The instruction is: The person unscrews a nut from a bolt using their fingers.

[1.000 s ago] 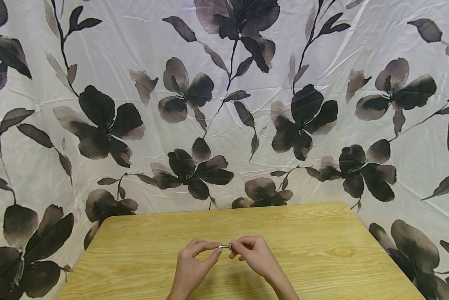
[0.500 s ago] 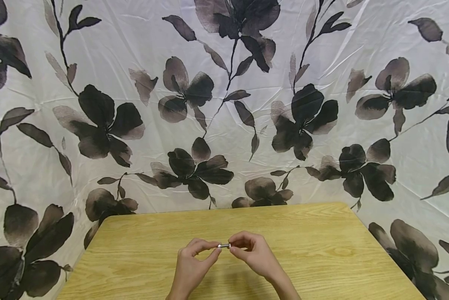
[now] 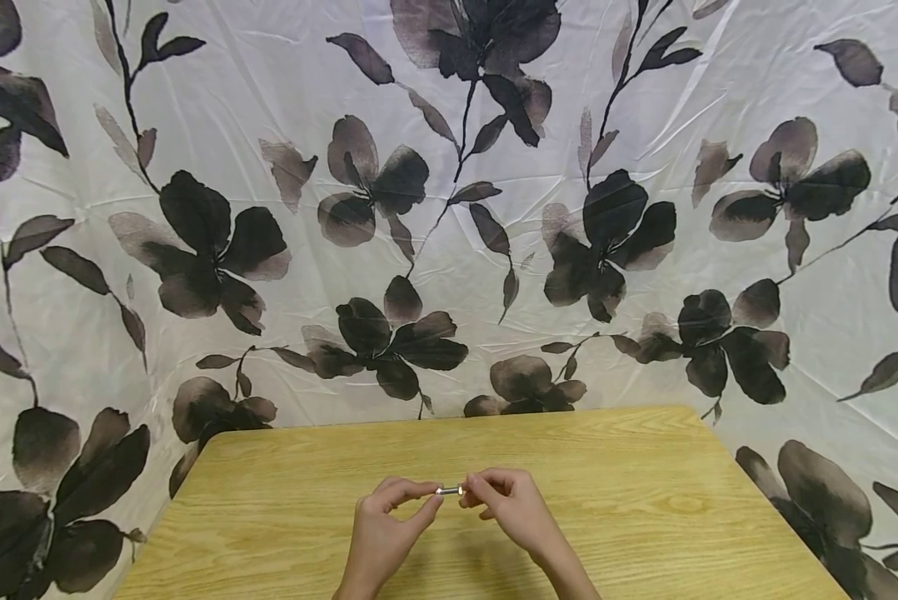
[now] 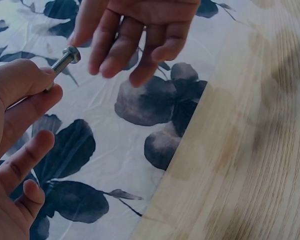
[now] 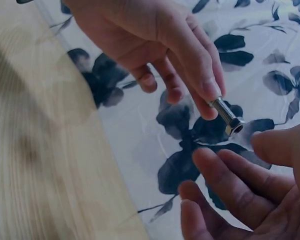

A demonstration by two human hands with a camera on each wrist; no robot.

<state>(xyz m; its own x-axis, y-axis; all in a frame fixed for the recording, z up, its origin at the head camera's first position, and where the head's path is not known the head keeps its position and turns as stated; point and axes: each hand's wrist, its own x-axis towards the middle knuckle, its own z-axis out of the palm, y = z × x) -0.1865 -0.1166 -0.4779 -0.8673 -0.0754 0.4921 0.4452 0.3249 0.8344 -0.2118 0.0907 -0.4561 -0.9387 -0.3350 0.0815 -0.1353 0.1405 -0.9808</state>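
A small silver bolt [image 3: 450, 491] is held level above the table between the two hands. My left hand [image 3: 387, 527] pinches one end of it between thumb and index finger, hiding that end. A hex nut [image 5: 235, 127] sits on the threaded end, which points toward my right hand [image 3: 518, 512]. In the right wrist view, the right thumb [image 5: 270, 145] lies close beside the nut with a small gap, and the other fingers are spread and loosely bent below. Bare thread of the bolt [image 4: 63, 62] shows between the left fingertips and the nut.
A wood-grain table [image 3: 269, 500] lies beneath both hands. Behind it and along the sides hangs a white cloth [image 3: 494, 275] printed with dark flowers. The table's far edge meets the cloth.
My right thumb and fingers were at the nut, shifted with the thumb drawn lower, and now the thumb is higher and forward by the nut. The left hand and bolt stay in place.
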